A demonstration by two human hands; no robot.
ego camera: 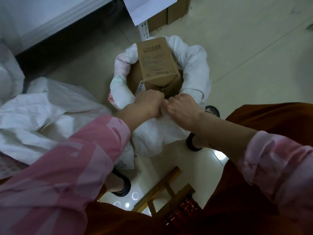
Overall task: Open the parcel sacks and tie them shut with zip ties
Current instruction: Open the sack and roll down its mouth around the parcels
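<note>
On the floor between the person's feet stands the sack (pixel 191 68), white and woven, its mouth rolled down into a thick collar with a box (pixel 156 61) sticking up out of it, leaning toward the far rim. At the near rim, the left hand (pixel 149 103) and right hand (pixel 182 109) meet knuckle to knuckle, both curled tight around a bunch of the sack's cloth, with a little white fabric showing between them. No zip tie is visible anywhere, so it may be hidden in a fist or not yet fetched; I cannot tell. The main risk, as I judge it, is the box: it rises above the rolled collar, so the mouth may not gather shut over it unless the collar is unrolled first or the box is pushed down. Pulling hard on the near rim alone could also tip the sack toward the person and shift the box out. The cloth looks slippery, and a bunch held only by fingers may spring open once one hand lets go. Left of the sack lies a spare sack (pixel 50 106), crumpled flat, which could be stepped on.
</note>
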